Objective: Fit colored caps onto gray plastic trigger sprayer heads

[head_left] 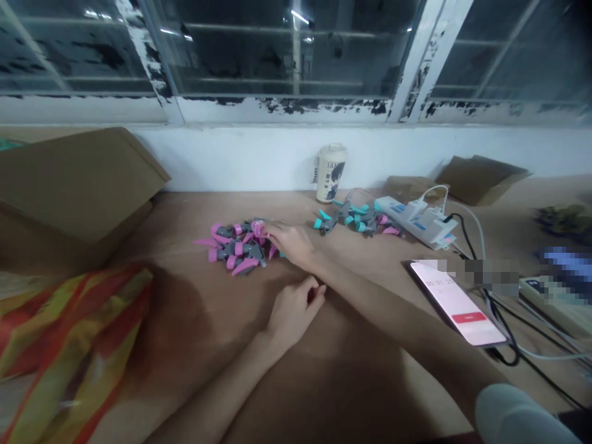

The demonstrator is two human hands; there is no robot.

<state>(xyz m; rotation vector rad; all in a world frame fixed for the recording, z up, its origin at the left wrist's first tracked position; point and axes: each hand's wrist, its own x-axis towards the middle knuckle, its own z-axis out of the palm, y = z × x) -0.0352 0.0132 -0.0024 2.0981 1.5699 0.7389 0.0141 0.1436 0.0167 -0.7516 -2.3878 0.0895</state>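
A pile of pink-and-grey spray trigger heads (245, 266) lies on the brown tabletop. My right hand (291, 245) reaches across to its right side, its fingers closed on a pink part of one trigger head (258, 229) at the top. Just in front of it, my left hand (293, 310) rests near the table surface, curled with thumb and fingers brought together; I see nothing in it. A bit of teal shows beside the right hand. Farther back to the right is a second group of spray trigger heads (363, 219), mostly teal and grey, with some pink.
Behind stands a paper cup (330, 174) against the white wall. Right of it are a power strip (416, 222) with chargers and cables, and a lit phone (457, 302). A cardboard box (74, 191) and a red-yellow plastic bag (78, 345) occupy the left.
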